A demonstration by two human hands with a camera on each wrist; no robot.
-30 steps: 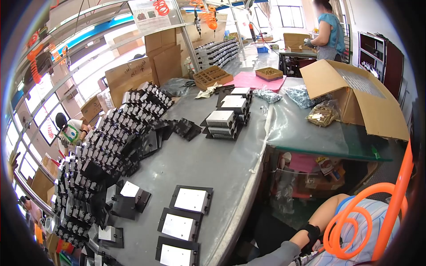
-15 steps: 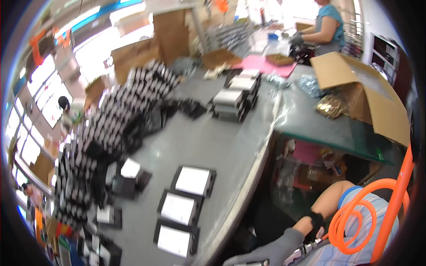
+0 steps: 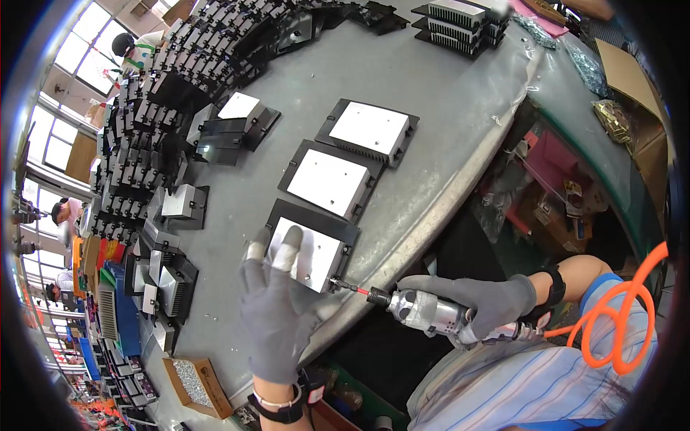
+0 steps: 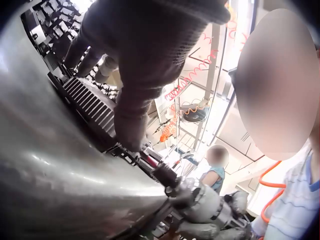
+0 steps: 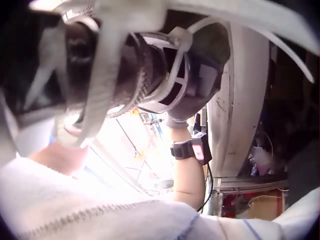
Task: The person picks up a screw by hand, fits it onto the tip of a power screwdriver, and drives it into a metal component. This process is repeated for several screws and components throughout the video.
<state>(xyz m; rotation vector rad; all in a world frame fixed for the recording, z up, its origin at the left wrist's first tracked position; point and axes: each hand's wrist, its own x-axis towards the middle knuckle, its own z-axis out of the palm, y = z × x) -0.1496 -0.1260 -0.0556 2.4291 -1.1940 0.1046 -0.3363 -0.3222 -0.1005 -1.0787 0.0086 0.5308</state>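
Note:
The nearest heatsink block (image 3: 307, 253) lies white face up on its black plate (image 3: 284, 210). My gloved left hand (image 3: 277, 312) rests on it, fingertips on the white face and left edge, thumb near the lower corner. In the left wrist view the thumb of the left hand (image 4: 145, 75) is beside the finned side (image 4: 90, 105). My gloved right hand (image 3: 485, 302) grips an air screwdriver (image 3: 424, 312), its bit at the block's lower right corner. The bit's exact contact is hidden. Two similar blocks (image 3: 327, 182) (image 3: 369, 131) lie beyond in a row.
Many stacked heatsinks (image 3: 140, 144) line the table's far left. A cardboard box of small parts (image 3: 198, 388) stands at the lower left. The table edge (image 3: 431, 223) runs diagonally, and an orange coiled hose (image 3: 618, 337) hangs at the right.
The head view has tilted down towards the near blocks. My left hand has come into view onto the nearest block, and my right hand has brought the screwdriver up beside it.

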